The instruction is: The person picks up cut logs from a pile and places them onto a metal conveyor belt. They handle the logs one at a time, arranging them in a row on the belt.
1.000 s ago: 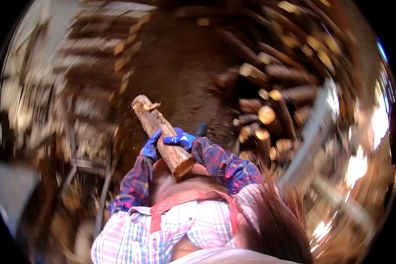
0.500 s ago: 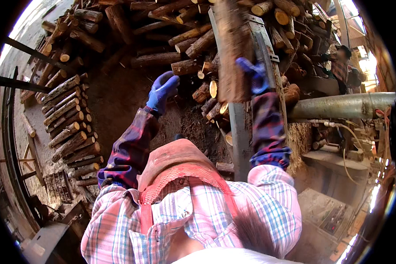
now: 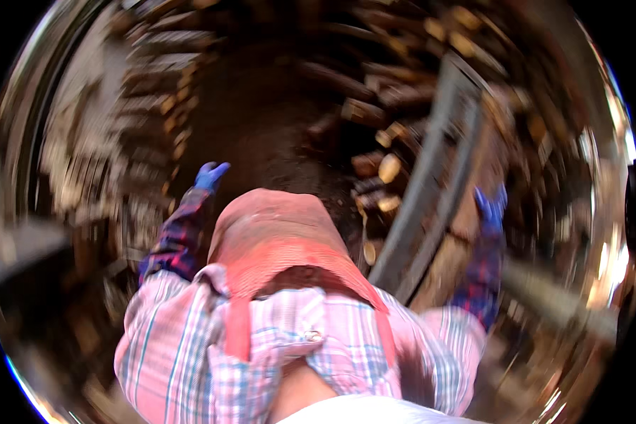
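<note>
My left hand (image 3: 210, 175), in a blue glove, hangs out to the left above the dark ground with thumb and fingers apart. It holds nothing. My right hand (image 3: 492, 205), gloved in the same blue, is on the far side of a grey metal rail (image 3: 424, 184). Its thumb and fingers are spread beside a long brown wooden surface (image 3: 468, 212) that runs along the rail. Blur hides whether they touch, and whether this is a log or part of the frame. A salmon-red apron (image 3: 275, 219) covers my front.
Cut logs (image 3: 389, 168) with pale ends lie left of the rail, and more are heaped beyond it. A stacked row of logs (image 3: 152, 85) stands at the far left. A thick pipe (image 3: 551, 293) runs at the right. Motion smears the edges.
My view has swung, and the scene is turned and blurred. Both hands have moved outward and lower in view. The rough log that stood upright by my right hand no longer shows there.
</note>
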Motion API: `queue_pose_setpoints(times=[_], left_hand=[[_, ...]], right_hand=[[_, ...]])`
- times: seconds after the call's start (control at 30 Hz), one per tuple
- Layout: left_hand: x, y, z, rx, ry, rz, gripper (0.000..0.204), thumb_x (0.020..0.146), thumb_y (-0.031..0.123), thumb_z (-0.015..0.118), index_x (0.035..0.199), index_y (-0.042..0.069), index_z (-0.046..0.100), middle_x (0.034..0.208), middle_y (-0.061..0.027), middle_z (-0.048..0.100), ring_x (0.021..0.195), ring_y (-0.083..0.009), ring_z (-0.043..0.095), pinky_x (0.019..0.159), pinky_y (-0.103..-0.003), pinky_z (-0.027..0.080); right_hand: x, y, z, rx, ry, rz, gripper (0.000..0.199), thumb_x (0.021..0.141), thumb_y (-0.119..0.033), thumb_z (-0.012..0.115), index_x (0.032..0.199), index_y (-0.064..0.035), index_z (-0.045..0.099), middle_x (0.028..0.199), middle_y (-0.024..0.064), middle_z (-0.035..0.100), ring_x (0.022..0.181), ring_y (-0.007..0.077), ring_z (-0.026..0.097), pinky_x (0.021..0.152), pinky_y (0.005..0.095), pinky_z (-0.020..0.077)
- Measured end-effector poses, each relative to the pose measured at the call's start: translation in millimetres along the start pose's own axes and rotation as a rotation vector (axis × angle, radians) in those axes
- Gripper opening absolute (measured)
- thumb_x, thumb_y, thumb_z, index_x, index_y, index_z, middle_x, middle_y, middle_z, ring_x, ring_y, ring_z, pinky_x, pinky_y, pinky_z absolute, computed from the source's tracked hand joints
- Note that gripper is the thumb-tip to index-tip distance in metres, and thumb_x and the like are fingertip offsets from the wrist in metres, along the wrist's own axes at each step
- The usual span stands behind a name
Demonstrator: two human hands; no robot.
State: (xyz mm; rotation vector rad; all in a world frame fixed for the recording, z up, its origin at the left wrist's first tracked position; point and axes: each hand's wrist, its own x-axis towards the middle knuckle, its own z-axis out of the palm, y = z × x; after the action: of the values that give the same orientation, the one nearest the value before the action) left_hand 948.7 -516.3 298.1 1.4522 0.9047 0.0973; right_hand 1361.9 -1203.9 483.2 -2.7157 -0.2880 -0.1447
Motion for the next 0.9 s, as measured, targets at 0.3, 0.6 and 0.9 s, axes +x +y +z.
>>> queue_pose_setpoints(times=[0.3, 0.6, 0.9], left_hand=[[-18.4, -126.6, -95.1, 0.198, 0.524, -0.551, 0.048, 0.074, 0.049, 0.071, 0.055, 0.007, 0.056, 0.052, -0.0069, 0.049, 0.045, -0.0205, 0.045, 0.047, -0.038, 0.034], [69.8, -163.7, -205.7, -0.123, 0.333, -0.587, 0.042, 0.076, 0.044, 0.070, 0.059, 0.009, 0.055, 0.051, -0.0047, 0.048, 0.043, -0.0178, 0.043, 0.042, -0.036, 0.033], [161.3, -186.5, -269.9, -0.248, 0.643, -0.676, 0.038, 0.073, 0.042, 0.074, 0.073, 0.006, 0.062, 0.064, -0.0054, 0.056, 0.055, -0.0194, 0.052, 0.052, -0.037, 0.041]], right_hand=[[46.9, -138.4, 67.7, -0.192, 0.252, -0.220, 0.052, 0.084, -0.028, 0.064, 0.125, -0.0003, 0.051, 0.123, 0.0152, 0.055, 0.114, 0.0273, 0.052, 0.095, 0.0352, 0.0435], [-174.2, -499.5, 292.5, 0.353, -1.155, 0.164, 0.059, 0.084, -0.020, 0.068, 0.131, 0.0020, 0.041, 0.123, 0.0130, 0.052, 0.110, 0.0196, 0.049, 0.093, 0.0316, 0.0414], [-210.9, -455.0, 226.3, 0.415, -1.268, 0.469, 0.038, 0.091, -0.020, 0.058, 0.121, 0.0042, 0.052, 0.106, 0.0072, 0.060, 0.094, 0.0143, 0.056, 0.082, 0.0263, 0.0462]])
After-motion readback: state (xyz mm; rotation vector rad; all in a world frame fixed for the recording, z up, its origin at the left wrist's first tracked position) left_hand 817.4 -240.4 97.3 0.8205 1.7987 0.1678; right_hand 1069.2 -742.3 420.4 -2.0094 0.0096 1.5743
